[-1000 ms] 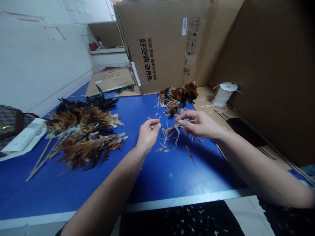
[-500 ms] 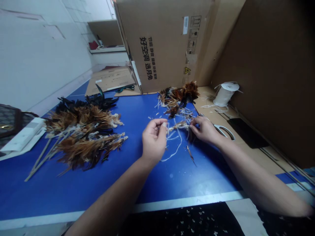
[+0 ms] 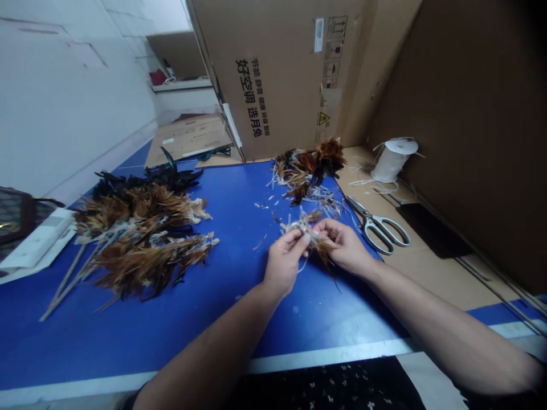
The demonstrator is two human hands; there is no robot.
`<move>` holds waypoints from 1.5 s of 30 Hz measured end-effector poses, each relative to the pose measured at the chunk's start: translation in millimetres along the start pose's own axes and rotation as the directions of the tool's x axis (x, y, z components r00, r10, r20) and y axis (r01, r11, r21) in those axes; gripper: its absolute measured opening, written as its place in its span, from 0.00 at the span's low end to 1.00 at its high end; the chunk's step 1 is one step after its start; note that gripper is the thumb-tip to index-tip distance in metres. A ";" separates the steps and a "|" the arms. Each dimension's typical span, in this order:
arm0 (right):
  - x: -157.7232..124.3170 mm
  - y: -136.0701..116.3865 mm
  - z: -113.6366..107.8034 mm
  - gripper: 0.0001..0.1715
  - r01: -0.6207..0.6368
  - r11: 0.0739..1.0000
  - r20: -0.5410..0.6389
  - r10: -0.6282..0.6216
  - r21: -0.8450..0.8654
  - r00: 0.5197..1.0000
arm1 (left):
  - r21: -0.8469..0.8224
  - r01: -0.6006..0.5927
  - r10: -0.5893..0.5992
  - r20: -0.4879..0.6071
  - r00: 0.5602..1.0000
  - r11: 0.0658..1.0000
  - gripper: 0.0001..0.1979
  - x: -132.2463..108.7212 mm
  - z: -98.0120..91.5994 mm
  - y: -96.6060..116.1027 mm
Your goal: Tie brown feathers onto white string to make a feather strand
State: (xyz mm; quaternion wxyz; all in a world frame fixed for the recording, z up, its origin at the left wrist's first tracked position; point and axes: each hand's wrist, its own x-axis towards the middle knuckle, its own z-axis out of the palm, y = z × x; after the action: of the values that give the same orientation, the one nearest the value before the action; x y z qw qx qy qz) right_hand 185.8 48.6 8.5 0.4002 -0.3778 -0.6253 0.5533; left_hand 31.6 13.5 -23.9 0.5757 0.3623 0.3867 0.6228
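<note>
Between my two hands is a small bunch of brown feathers [image 3: 325,255] tangled with whitish ribbon [image 3: 304,220]. My left hand [image 3: 285,259] is closed, thumb and fingertips pinching the pale ribbon end of the bunch. Close beside it, my right hand [image 3: 344,246] pinches the feathers from the other side. The fingers hide exactly how ribbon and feathers join. Just beyond my hands lie cut ribbon scraps [image 3: 322,199] and a pile of brown and black feathers [image 3: 305,168]. Scissors [image 3: 378,225] with pale handles rest to the right of my right hand.
Larger feather bundles [image 3: 149,250] cover the left of the blue table [image 3: 205,330]. A white ribbon spool [image 3: 393,162] and a black phone-like slab [image 3: 433,230] rest on cardboard at right. Big cardboard walls [image 3: 290,74] close off the back and right. A bag [image 3: 21,222] sits far left.
My hands have come together, the left moving right, and the feather bunch is now gathered between them. The long ribbon loop is drawn in. The scissors show fully now.
</note>
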 end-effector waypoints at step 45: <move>-11.8 -7.0 4.7 0.11 0.413 0.770 0.172 -0.379 -0.487 0.909 | 0.022 0.044 -0.040 -0.131 0.991 0.999 0.12 -2.1 -9.7 1.4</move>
State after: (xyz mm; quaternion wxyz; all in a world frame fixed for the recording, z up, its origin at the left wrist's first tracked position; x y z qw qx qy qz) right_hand 186.0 35.2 14.2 0.3724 -0.3124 -0.8273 0.2815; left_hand 22.4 10.7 -26.9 0.5574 0.3196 0.4390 0.6280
